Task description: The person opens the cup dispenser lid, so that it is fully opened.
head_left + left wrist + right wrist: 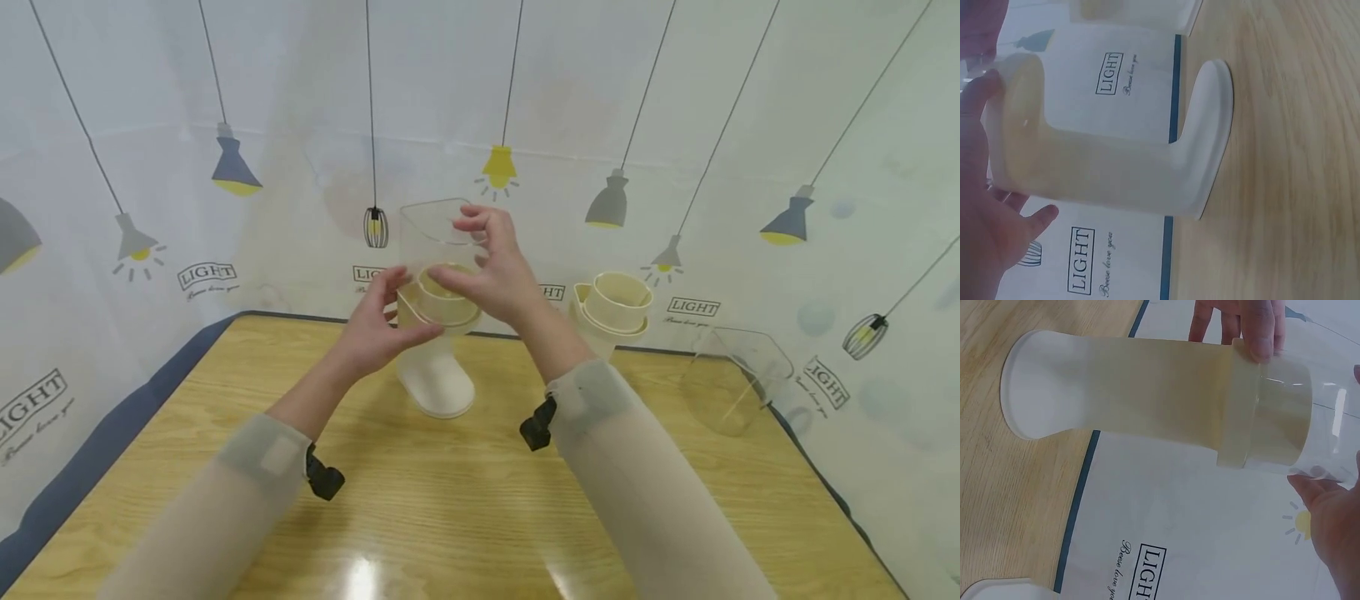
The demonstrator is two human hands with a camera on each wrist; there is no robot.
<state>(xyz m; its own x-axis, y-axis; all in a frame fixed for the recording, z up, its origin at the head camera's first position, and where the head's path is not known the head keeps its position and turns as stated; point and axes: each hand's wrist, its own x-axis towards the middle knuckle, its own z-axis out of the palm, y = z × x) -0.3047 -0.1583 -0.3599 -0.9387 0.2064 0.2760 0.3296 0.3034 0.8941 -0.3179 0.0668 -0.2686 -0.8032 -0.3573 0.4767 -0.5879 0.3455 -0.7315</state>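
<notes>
A cream-and-white plastic stand with a foot-shaped base stands upright on the table. Around its round cream collar sits the lower end of a clear plastic container. My left hand grips the collar from the left side, its thumb in front and fingers behind. Higher up, my right hand holds the clear container between thumb and fingers from the right. In the left wrist view, the stand's pale column appears sideways, beside the left palm. Whether the container is fully seated cannot be seen.
A second cream stand with a raised ring stands at the back right. Farther right, another clear container rests on the wooden table. Behind the table hangs a lamp-printed cloth.
</notes>
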